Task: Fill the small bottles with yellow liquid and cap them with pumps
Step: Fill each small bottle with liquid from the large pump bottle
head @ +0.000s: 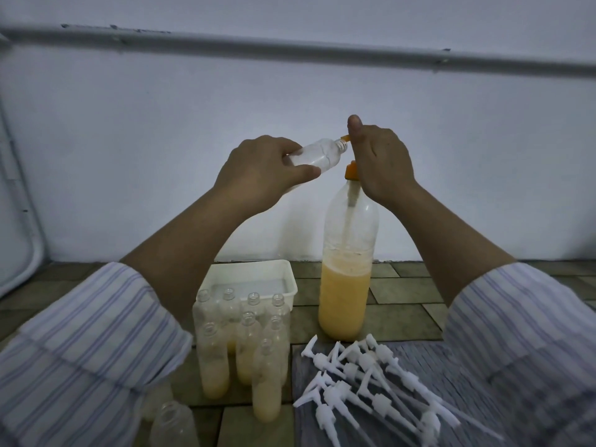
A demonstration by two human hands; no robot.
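One small bottle (314,156), gripped in our left hand (258,171), tilts mouth-first toward the orange spout (442,137) (right hand (382,162) clasps pump).

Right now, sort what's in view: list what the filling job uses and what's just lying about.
In use: left hand gripping small bottle; right hand on orange pump of big bottle; filled bottles; white pumps.
Lying about: white tub; wall pipe.

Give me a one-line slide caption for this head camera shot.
Left hand holds small bottle at orange pump under right hand.
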